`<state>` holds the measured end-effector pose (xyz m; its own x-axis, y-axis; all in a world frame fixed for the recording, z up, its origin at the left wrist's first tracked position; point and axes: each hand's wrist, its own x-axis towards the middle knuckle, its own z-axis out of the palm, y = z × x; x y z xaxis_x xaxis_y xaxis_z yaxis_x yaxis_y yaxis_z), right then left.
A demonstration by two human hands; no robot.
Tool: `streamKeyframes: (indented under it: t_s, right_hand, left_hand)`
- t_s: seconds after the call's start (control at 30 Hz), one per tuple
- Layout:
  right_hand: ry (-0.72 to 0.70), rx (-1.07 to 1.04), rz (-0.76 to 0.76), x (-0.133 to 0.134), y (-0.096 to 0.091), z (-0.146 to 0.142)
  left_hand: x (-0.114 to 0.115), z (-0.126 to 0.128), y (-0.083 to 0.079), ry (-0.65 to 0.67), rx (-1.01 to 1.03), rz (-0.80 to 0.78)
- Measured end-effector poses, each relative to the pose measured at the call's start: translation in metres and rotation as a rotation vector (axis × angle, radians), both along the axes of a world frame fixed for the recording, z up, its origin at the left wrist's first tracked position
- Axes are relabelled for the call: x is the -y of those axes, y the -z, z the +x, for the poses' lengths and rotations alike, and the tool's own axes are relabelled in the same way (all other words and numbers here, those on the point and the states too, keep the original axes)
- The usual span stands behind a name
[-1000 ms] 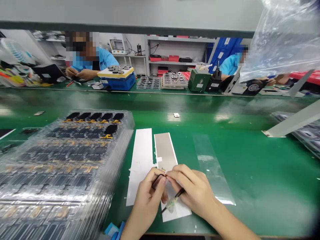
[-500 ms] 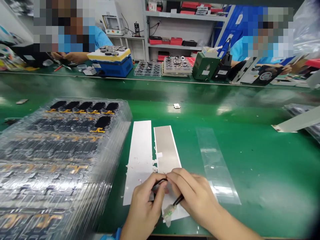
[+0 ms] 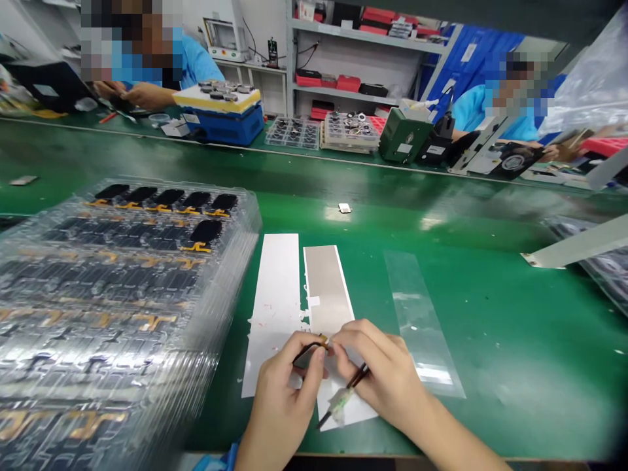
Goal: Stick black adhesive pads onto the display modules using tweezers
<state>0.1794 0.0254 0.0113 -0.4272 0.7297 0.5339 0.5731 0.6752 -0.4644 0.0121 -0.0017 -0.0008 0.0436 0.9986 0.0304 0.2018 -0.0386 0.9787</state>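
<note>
My left hand (image 3: 289, 386) is closed, thumb and forefinger pinching a thin black part (image 3: 305, 351) seen nearly edge-on. An orange-brown tab (image 3: 322, 341) shows at its upper end. The fingertips of my right hand (image 3: 387, 369) are pinched together at that tab; whether they grip it is hidden. Tucked under the same hand are dark tweezers (image 3: 360, 374), wrapped midway in clear tape and slanting down to the left. Below both hands lies a grey-brown sheet with white edges (image 3: 328, 281). Beside it is a white strip (image 3: 275, 307) with small scraps along its edge.
Stacked clear trays (image 3: 235, 261) at left hold black screens with orange flex cables (image 3: 206, 232). A transparent film (image 3: 417, 314) lies at right. A small white square (image 3: 345, 208) sits farther back. Two people work across the bench, near a blue box (image 3: 228, 124) and a green box (image 3: 406, 134).
The orange-brown tab has come into sight at my fingertips. The tweezers have turned, and their dark lower end now shows. The camera view has tilted slightly.
</note>
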Motion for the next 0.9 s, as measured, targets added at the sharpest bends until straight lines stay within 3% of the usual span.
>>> streamKeyframes:
  t_s: [0.13,0.5,0.73,0.9]
  right_hand:
    - [-0.010,0.084,0.116,0.0023,0.0002,-0.0013]
    - [-0.010,0.109,0.117,0.0020,-0.0009,-0.0028]
    - [0.083,0.009,0.145,0.0061,0.0000,-0.0060]
    - [0.047,-0.015,0.199,0.0083,0.0025,-0.0036]
  left_hand:
    - [0.0008,-0.0006,0.0007,0.025,0.006,0.008]
    - [-0.0007,-0.0032,-0.0005,0.037,-0.136,0.073]
    - [0.0016,-0.0020,0.0003,0.044,-0.034,-0.032]
    - [0.0043,0.0015,0.0033,-0.007,0.056,-0.096]
